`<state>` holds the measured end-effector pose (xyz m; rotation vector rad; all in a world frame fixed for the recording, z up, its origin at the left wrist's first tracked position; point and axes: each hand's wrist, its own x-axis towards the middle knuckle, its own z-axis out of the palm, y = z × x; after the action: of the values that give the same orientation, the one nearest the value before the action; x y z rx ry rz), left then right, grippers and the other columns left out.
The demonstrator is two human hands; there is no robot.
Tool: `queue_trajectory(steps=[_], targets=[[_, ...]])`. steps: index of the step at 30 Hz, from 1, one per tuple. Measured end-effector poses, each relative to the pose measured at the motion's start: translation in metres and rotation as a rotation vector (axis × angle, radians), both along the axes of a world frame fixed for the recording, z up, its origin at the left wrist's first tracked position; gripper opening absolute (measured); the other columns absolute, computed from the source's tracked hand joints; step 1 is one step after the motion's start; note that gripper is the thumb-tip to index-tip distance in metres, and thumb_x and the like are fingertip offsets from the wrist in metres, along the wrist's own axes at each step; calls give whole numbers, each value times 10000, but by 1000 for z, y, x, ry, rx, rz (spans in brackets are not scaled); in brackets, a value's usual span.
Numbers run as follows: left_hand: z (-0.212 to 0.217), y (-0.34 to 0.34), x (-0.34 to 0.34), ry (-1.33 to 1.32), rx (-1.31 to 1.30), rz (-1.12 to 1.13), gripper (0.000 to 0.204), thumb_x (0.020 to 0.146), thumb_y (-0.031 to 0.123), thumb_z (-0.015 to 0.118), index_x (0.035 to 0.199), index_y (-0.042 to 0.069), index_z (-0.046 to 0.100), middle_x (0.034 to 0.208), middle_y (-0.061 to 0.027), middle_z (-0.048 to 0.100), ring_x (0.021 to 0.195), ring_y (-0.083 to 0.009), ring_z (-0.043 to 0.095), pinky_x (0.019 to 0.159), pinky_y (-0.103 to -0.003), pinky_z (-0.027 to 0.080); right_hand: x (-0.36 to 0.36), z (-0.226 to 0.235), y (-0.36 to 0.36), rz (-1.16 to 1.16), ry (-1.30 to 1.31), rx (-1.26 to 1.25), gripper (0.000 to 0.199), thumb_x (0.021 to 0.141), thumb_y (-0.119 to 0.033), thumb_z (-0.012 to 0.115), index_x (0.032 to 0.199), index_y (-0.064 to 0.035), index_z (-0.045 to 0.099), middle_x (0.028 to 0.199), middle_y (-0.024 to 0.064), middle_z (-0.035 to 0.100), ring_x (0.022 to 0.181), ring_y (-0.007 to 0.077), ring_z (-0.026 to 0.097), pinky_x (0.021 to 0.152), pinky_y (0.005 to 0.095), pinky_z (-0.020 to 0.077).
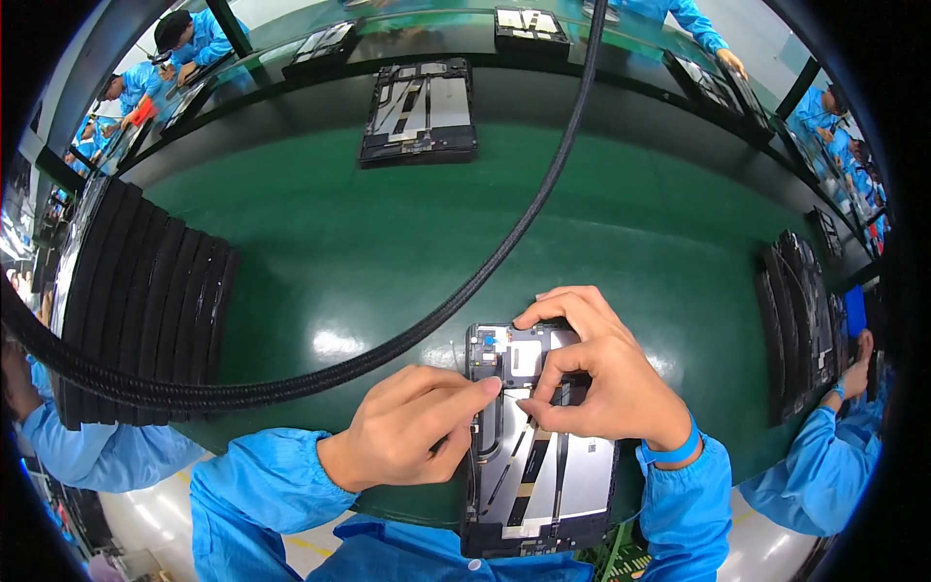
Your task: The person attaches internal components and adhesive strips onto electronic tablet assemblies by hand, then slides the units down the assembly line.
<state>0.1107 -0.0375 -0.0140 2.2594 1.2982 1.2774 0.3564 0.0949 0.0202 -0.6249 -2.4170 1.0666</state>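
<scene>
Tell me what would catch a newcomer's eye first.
Probably the thick black braided cable curving from left edge to top. Then the bare left hand and right hand, lower centre, over an opened flat black-and-silver device. At left, a stack of black slabs sits on the green tabletop.

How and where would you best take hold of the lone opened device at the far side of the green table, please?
I would grip the opened device by its left and right edges, coming from the near side. It lies flat with its inner parts facing up, so the rim seems safer than the top, and both edges look uncovered.
</scene>
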Motion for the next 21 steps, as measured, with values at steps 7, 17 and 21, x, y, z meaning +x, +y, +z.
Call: queue_trajectory(steps=[7,17,21], targets=[[7,-7,3,188,148,121,538,725,-56,761,1251,55,756,973,-47,824,899,-258,778,704,-357,504,2,0,-6,-13,-2,5,143,710,-134,943,753,-92,812,1402,106,703,1357,384,564,1146,495,468],[8,-7,7,36,21,91,575,731,-86,757,1293,0,673,1099,-126,781,972,-303,718,810,-404,510,0,-7,-8,-11,79,50,172,754,-146,926,768,-114,758,1385,121,692,1352,401,562,1108,489,471],[16,-13,11,179,11,52,484,746,-18,758,1211,11,627,1149,-138,749,1014,-341,699,847,-450,507,4,-3,-9,3,111,178,183,777,-140,919,813,-101,744,1186,92,703,1232,352,604,1059,482,480]])
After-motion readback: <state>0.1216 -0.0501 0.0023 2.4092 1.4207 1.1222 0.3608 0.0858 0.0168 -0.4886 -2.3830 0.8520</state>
